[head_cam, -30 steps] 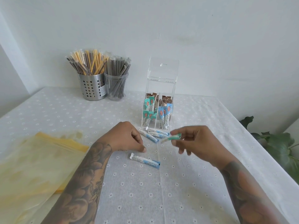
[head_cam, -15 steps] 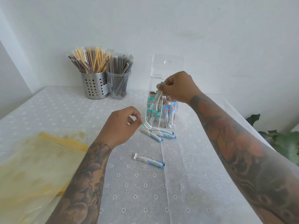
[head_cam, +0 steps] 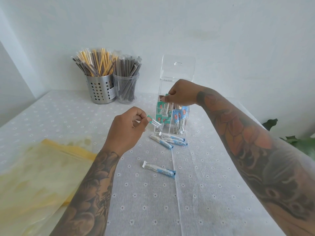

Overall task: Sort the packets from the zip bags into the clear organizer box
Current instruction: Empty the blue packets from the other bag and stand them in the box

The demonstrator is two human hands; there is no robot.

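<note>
Your right hand [head_cam: 180, 93] has dropped lower over the clear organizer box [head_cam: 172, 116], pinching a green packet [head_cam: 166, 95] at its top. Your left hand [head_cam: 127, 127] now pinches another green packet [head_cam: 155, 123] beside the box.

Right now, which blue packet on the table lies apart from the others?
The lone blue packet nearest the camera; the other blue packets cluster by the organizer box.

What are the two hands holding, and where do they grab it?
The left hand pinches a green packet by its green end. The right hand pinches another green packet by its top, over the organizer box.
</note>
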